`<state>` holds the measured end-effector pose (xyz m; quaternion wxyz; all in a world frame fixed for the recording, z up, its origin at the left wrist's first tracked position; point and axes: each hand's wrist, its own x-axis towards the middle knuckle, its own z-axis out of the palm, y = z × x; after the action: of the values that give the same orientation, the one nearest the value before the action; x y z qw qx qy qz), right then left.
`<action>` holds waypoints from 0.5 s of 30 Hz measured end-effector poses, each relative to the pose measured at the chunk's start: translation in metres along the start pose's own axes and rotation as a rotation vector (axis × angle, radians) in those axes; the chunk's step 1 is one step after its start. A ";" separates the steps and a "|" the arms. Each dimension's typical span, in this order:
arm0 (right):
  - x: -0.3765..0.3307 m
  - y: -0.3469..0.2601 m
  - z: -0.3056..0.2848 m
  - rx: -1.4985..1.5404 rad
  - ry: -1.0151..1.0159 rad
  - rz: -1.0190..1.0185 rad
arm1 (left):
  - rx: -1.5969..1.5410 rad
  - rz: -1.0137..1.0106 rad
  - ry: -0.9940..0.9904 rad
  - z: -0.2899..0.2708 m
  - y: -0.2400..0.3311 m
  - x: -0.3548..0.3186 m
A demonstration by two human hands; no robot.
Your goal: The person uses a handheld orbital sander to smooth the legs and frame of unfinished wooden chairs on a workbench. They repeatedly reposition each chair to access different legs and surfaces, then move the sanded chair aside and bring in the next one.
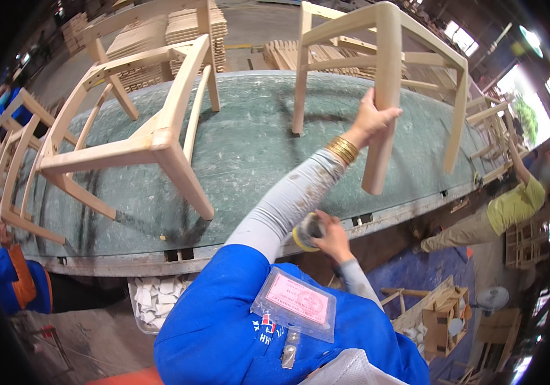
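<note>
My left hand, with gold bangles at the wrist, is shut on one leg of a pale wooden chair frame. The frame stands tipped on the green-grey table, and the gripped leg hangs over the table's near edge. My right hand is low by that edge, just under my left forearm. It holds a small round sander with a yellow pad. The sander is apart from the chair frame.
A second bare wooden chair frame lies on its side on the table's left half. Stacked wooden parts sit behind. A person in a yellow-green shirt bends at the right, and another in blue is at the left. A bin of white pieces stands under the table.
</note>
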<state>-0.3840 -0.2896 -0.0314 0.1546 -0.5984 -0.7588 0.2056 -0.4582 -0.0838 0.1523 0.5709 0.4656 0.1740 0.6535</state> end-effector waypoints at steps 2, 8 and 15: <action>0.044 0.007 0.051 -0.128 -0.137 -0.065 | 0.120 0.084 0.126 0.007 -0.010 0.000; 0.083 -0.008 0.090 -0.261 -0.284 -0.119 | 0.172 0.081 0.088 0.015 -0.011 -0.022; 0.019 -0.004 -0.134 0.654 -0.682 -0.161 | 0.307 0.077 0.147 0.013 -0.028 -0.058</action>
<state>-0.3276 -0.2552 0.0869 0.0925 -0.3562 -0.7058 0.6053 -0.4363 -0.1329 0.1139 0.4532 0.5045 0.2953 0.6729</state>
